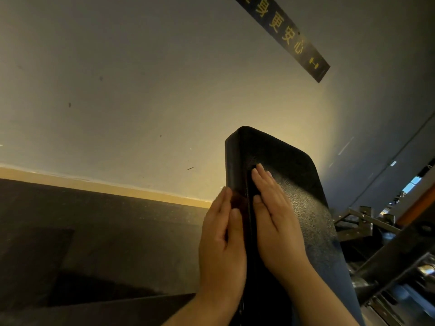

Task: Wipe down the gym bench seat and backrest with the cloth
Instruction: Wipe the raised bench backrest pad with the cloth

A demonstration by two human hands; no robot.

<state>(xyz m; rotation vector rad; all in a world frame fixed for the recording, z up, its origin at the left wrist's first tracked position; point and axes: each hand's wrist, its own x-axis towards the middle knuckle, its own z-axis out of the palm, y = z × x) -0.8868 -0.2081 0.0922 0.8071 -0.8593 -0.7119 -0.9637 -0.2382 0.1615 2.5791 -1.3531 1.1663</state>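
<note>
Nearest, two bare forearms came up from the bottom edge. Left hand (221, 243) lay against the side edge of the black backrest pad (294, 175), fingers straight and pressed together, thumb lying along the edge, nothing pinched. Right hand (275, 222) lay flat on the pad's textured face just beside it, fingers straight and close together, palm down, gripping nothing. The two hands sat on either side of the pad's left corner seam, nearly touching. A dark reddish smear (238, 199) at the left fingertips was too blurred to say whether it was cloth. The pad stood steeply tilted in the centre-right of the view, its rounded top end pointing up and away, with light glare on its lower face. Right of the pad, a grey metal frame (367, 220) with bolted brackets. Left of it, dark speckled flooring (94, 231) with a hard-edged shadow. Farther back, a tan skirting strip (94, 182) ran below a grey wall (141, 90). Top right on the wall, a dark banner strip (289, 36) with yellow characters.
</note>
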